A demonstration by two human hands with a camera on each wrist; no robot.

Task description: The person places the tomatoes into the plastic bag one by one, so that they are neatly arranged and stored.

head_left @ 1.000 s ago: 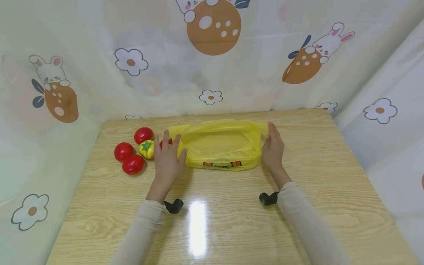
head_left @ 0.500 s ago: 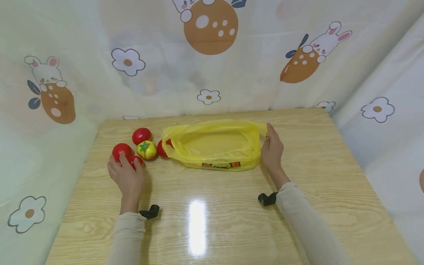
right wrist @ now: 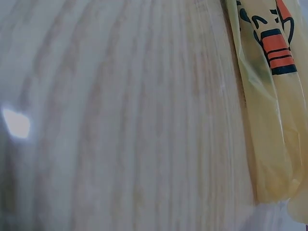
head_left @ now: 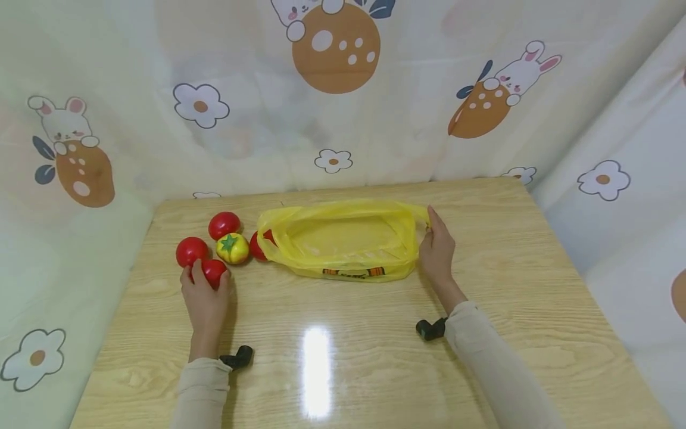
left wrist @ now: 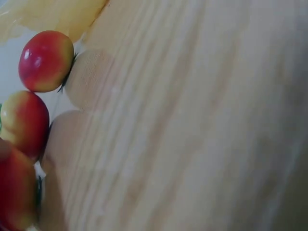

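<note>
My left hand (head_left: 206, 301) curls its fingers round a red tomato (head_left: 215, 273) at the left of the table; in the left wrist view this tomato (left wrist: 17, 192) shows at the lower left. Close by lie two more red tomatoes, one to the left (head_left: 192, 252) and one behind (head_left: 224, 224). A yellow ribbed fruit (head_left: 233, 248) with a green star-shaped top sits beside them. Another red tomato (head_left: 258, 247) is partly covered by the left edge of a yellow plastic bag (head_left: 348, 271). The bag's mouth gapes upward. My right hand (head_left: 438, 256) holds its right end by the rim.
Everything rests on a light wooden table (head_left: 364, 357). Behind it hangs a patterned curtain (head_left: 257, 131). A black camera mount sits on each wrist, left (head_left: 238, 357) and right (head_left: 430, 329).
My left hand has left the bag's left side, moved left to the tomatoes and grasped the nearest one. My right hand stays on the bag's right end.
</note>
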